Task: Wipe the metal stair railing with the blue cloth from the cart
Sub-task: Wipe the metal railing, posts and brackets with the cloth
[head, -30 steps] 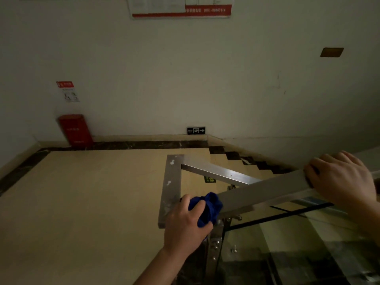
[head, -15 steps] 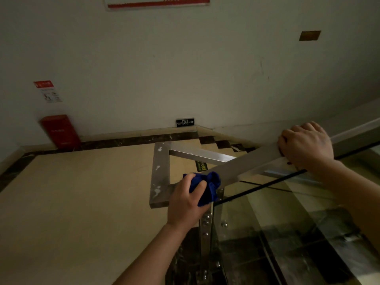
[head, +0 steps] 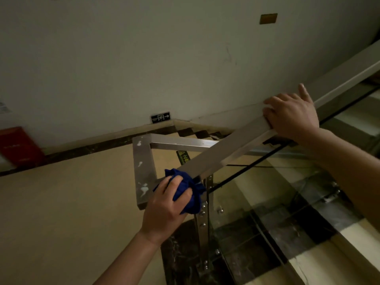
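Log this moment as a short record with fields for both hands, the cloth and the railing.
left hand: holds the bunched blue cloth against the lower end of the railing
right hand: holds the railing higher up the slope, one finger lifted
railing marks: white splotches on the flat corner section
under the rail: glass panel
wall: exit sign, red box
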